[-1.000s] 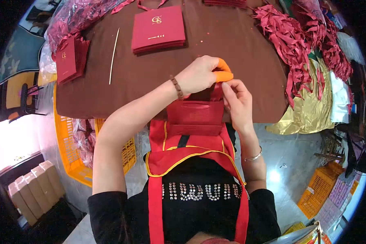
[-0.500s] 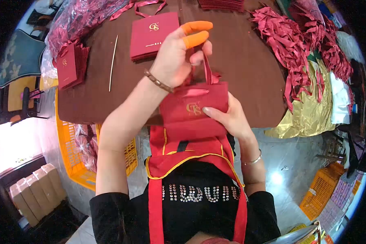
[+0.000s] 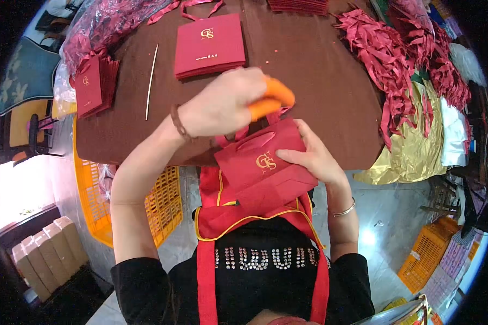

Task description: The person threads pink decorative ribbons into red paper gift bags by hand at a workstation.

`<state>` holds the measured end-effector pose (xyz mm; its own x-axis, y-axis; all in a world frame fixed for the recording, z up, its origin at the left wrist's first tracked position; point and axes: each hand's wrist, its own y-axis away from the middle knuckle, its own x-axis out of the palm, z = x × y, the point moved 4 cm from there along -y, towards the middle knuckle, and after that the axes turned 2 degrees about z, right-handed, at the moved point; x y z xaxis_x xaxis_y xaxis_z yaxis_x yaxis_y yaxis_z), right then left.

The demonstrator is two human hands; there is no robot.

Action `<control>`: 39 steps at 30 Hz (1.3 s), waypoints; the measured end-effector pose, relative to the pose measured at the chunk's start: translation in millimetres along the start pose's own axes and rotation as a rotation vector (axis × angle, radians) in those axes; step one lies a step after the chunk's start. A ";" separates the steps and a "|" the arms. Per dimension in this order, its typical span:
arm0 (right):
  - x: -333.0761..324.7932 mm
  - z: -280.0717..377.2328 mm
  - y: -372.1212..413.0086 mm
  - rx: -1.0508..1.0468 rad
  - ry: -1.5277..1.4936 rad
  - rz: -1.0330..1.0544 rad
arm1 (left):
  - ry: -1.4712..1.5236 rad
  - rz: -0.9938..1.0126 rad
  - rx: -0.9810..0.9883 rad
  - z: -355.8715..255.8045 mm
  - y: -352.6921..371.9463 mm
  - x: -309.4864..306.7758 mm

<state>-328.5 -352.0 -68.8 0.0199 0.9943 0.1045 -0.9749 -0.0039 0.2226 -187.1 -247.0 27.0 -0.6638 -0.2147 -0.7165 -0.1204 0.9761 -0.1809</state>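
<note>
Your left hand (image 3: 228,103) pinches the satin ribbon handle (image 3: 255,143) of the small red paper bag (image 3: 265,173), your right hand (image 3: 309,160) clasps the bag's side; the handle looks fitted, and loose red ribbons (image 3: 387,59) lie beyond the bag.

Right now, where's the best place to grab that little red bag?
Take the ribbon handle at the top of the bag, coming from above: its loop stands up clear of the flat body. The left hand pinches there; the right hand steadies its side.
</note>
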 end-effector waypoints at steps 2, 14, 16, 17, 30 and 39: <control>-1.5 -1.1 1.0 0.024 -0.072 -0.011 | 0.008 -0.026 -0.011 3.6 10.3 14.0; 8.4 -5.7 0.8 -0.063 -0.057 -0.165 | -0.773 -0.210 0.008 -6.7 45.4 63.9; 10.3 -0.9 1.8 -0.092 -0.077 -0.178 | -0.739 -0.222 -0.007 -8.3 45.6 62.6; 11.0 -1.8 2.3 -0.093 -0.078 -0.177 | -0.711 -0.217 -0.006 -7.0 46.2 62.1; 17.5 15.0 9.1 -0.121 0.150 -0.213 | -0.515 -0.321 0.004 -9.3 38.7 67.0; 15.5 9.1 12.5 -0.080 0.156 -0.191 | -0.372 -0.300 -0.116 -5.8 35.2 66.7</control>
<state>-338.4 -337.6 -55.7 0.1768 0.9807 -0.0838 -0.9714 0.1875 0.1457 -239.9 -226.8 -23.3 -0.2814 -0.4642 -0.8398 -0.3618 0.8619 -0.3552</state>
